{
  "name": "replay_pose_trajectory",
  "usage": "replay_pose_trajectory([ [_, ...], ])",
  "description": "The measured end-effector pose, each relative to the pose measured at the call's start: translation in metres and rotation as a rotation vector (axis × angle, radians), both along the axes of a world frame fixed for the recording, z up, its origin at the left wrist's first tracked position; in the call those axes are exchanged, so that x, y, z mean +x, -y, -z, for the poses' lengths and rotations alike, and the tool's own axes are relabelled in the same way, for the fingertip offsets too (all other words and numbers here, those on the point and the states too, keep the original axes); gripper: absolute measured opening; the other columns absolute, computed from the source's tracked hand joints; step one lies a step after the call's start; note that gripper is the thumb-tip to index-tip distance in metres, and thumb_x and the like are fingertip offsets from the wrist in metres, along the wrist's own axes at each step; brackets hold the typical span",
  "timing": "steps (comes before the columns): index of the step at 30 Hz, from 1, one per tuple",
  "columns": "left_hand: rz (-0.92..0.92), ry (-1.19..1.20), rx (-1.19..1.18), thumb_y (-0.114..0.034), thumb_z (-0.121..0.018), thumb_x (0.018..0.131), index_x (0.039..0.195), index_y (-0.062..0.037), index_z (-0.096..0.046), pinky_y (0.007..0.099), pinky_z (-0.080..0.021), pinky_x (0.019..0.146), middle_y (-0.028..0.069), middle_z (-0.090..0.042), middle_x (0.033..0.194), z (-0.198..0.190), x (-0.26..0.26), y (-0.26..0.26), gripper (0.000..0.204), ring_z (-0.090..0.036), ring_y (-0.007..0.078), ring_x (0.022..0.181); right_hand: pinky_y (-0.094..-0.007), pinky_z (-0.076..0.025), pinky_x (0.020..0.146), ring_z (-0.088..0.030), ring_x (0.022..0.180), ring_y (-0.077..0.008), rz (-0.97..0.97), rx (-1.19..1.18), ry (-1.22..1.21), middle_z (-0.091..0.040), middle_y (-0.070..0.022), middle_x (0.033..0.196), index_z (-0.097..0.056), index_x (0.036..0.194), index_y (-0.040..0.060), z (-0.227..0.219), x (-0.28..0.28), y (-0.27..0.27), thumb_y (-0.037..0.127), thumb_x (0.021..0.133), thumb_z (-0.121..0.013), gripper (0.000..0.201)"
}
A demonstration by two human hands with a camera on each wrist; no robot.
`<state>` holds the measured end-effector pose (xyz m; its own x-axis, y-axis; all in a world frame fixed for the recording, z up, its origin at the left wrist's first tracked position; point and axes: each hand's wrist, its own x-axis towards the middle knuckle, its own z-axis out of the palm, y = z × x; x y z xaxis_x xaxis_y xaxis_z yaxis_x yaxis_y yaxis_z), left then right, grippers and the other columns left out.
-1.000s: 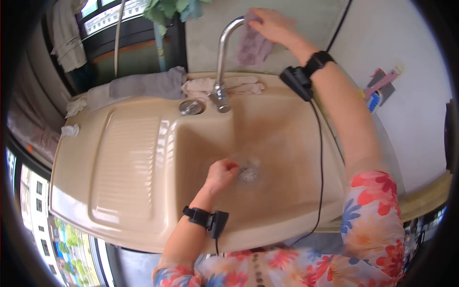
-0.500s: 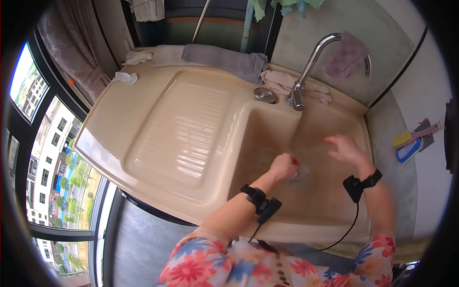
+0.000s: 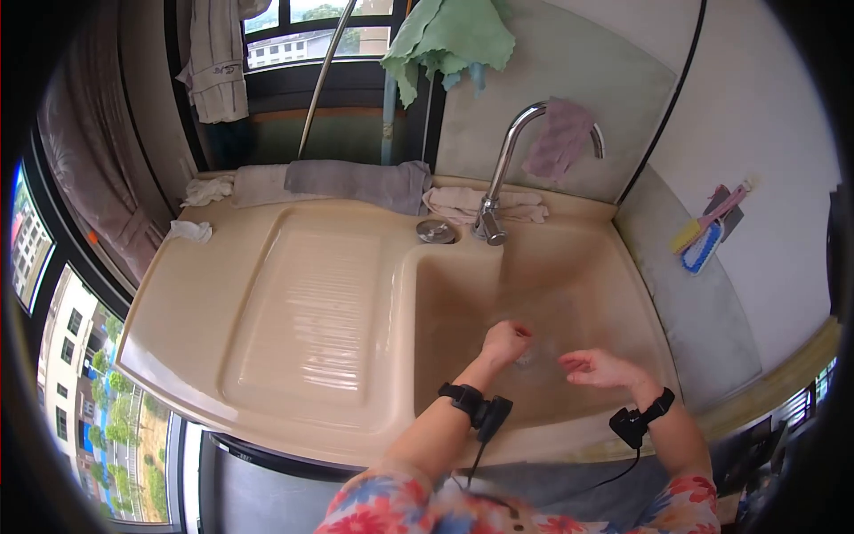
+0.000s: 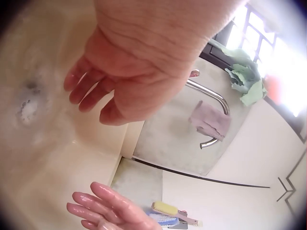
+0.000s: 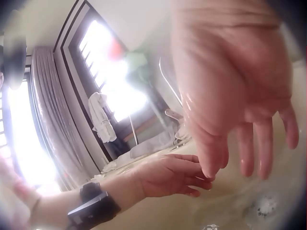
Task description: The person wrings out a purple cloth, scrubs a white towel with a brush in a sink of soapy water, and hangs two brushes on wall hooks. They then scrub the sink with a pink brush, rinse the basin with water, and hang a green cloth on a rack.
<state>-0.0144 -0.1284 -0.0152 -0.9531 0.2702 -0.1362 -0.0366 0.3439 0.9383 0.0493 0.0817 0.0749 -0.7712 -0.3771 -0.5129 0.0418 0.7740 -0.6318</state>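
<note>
Both hands hover over the beige sink basin, apart and holding nothing. My left hand is just left of the drain; in the left wrist view its fingers hang loosely bent. To the right, my right hand points its relaxed fingers leftward, and it looks wet in the left wrist view. Behind the basin rises the chrome faucet, with a mauve cloth draped over its spout. Some shallow water seems to lie round the drain in the left wrist view.
Left of the basin is a ribbed drainboard. Rolled grey towels, a pink cloth and a metal strainer lie along the back. Brushes hang on the right wall, a green cloth above. Cables trail from both wrists.
The right hand has let go of the mauve cloth, which now hangs on the faucet, and has come down into the basin area beside the left hand. The head view has shifted.
</note>
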Motion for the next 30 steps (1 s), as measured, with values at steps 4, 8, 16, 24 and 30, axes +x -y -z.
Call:
replay_pose_trajectory([
  [4, 0.026, -0.036, 0.025, -0.018, -0.059, 0.070, 0.088, -0.0093, -0.068, 0.0326, -0.048, 0.077, 0.0106, -0.066, 0.083, -0.005, -0.001, 0.002, 0.022, -0.063, 0.0250, 0.082, -0.0301, -0.047, 0.081, -0.058, 0.097, -0.0178, 0.045, -0.034, -0.054, -0.059, -0.0129, 0.110, -0.048, 0.124, 0.0053, -0.007, 0.015, -0.007, 0.022, 0.084, -0.060, 0.045],
  [8, -0.141, -0.160, 0.111, -0.017, -0.058, 0.072, 0.090, -0.0088, -0.067, 0.0332, -0.048, 0.075, 0.0118, -0.066, 0.081, -0.044, 0.001, 0.015, 0.021, -0.063, 0.0250, 0.079, -0.0294, -0.047, 0.082, -0.058, 0.095, -0.0180, 0.063, -0.069, -0.081, -0.060, -0.0126, 0.108, -0.049, 0.123, 0.0048, -0.002, 0.031, -0.013, 0.021, 0.084, -0.060, 0.044],
  [16, -0.475, -0.816, 0.190, -0.013, -0.061, 0.068, 0.089, -0.0064, -0.066, 0.0345, -0.044, 0.081, 0.0127, -0.060, 0.096, -0.193, -0.049, 0.102, 0.022, -0.056, 0.0285, 0.093, -0.0284, -0.047, 0.082, -0.058, 0.094, -0.0159, 0.146, -0.206, -0.060, -0.061, -0.0111, 0.104, -0.052, 0.119, 0.0022, 0.042, 0.070, -0.037, 0.016, 0.084, -0.059, 0.038],
  [24, -0.765, -0.777, -0.733, -0.016, -0.053, 0.074, 0.102, -0.0264, -0.065, 0.0489, -0.034, 0.098, 0.0079, -0.034, 0.139, -0.294, -0.177, 0.172, 0.032, -0.037, 0.0321, 0.122, -0.0258, -0.047, 0.081, -0.059, 0.091, -0.0131, 0.478, -0.377, -0.198, -0.062, -0.0090, 0.099, -0.057, 0.110, -0.0010, 0.016, 0.116, -0.056, 0.011, 0.082, -0.062, 0.031],
  [30, -0.654, -0.761, -0.950, -0.021, -0.042, 0.084, 0.104, -0.0072, -0.061, 0.0388, -0.043, 0.086, 0.0174, -0.061, 0.103, -0.299, -0.255, 0.209, 0.031, -0.056, 0.0322, 0.102, -0.0243, -0.048, 0.075, -0.060, 0.084, -0.0091, 0.493, -0.333, -0.199, -0.065, -0.0045, 0.091, -0.059, 0.108, 0.0021, 0.015, 0.134, -0.059, 0.012, 0.083, -0.061, 0.027],
])
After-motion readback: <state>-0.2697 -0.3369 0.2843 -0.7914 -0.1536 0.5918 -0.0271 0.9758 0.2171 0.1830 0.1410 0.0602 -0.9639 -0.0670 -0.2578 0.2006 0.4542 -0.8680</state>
